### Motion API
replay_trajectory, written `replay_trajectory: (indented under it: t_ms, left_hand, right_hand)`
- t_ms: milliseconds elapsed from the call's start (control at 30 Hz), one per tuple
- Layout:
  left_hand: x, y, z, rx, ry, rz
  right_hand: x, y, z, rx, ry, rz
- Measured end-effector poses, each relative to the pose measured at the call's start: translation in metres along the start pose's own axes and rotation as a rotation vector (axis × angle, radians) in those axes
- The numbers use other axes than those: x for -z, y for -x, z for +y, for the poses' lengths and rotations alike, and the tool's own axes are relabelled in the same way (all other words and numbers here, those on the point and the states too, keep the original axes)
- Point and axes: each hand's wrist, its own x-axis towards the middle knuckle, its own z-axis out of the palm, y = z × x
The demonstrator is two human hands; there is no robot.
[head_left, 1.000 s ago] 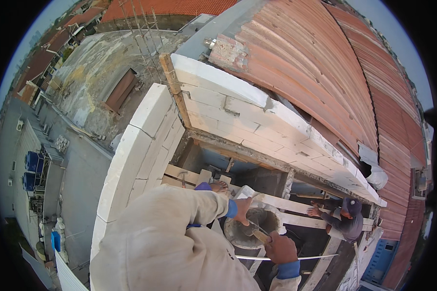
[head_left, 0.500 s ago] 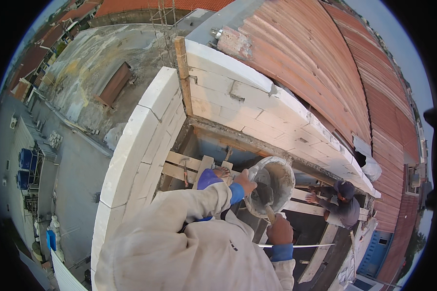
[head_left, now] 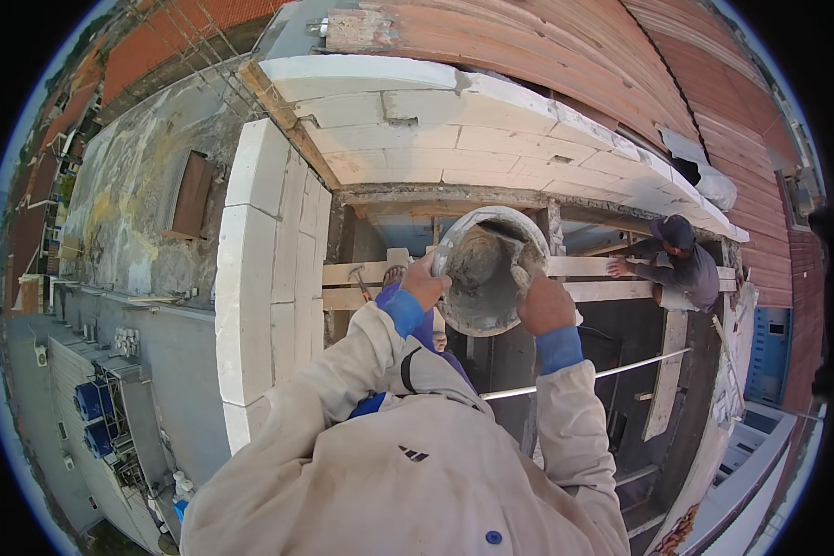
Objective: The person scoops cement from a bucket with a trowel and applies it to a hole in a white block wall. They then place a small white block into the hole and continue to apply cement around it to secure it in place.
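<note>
A round bucket (head_left: 461, 225), pale and crusted on its rim, is held in front of me with its mouth facing up. Grey mortar (head_left: 478, 259) lies inside it and coats the walls. The fingers of my left hand (head_left: 423, 283) are closed on the bucket's left rim. At the right rim, my right hand (head_left: 547, 306) is closed round a trowel (head_left: 526, 269); its handle is mostly hidden by the fingers. The trowel's smeared blade reaches into the bucket. Blue cuffs show at both wrists.
White block walls (head_left: 454, 139) rise ahead and left (head_left: 247, 306). Wooden planks (head_left: 612, 291) span a deep opening below me; a hammer (head_left: 360, 282) lies on them. A co-worker (head_left: 690, 271) crouches at the right. A white pipe (head_left: 612, 372) crosses the opening. Red metal roofing (head_left: 528, 37) lies beyond.
The view has turned and the bucket sits higher in it. My right hand has moved up from the near rim to the right rim with the trowel. My left hand still grips the bucket.
</note>
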Motion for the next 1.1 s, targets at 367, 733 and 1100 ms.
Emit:
replay_trajectory:
  t_ms: [367,733,1100]
  left_hand:
    - [0.047,0.020,0.042,-0.031,0.059,0.076]
    - [0.099,0.012,0.024,-0.021,0.029,0.268]
    - [0.129,-0.014,0.055,-0.013,0.335,0.460]
  right_hand:
    - [-0.033,-0.017,-0.026,0.167,-0.027,0.062]
    - [-0.003,-0.033,-0.098,0.316,-0.128,0.030]
    - [-0.026,-0.064,-0.043,0.284,-0.533,-0.235]
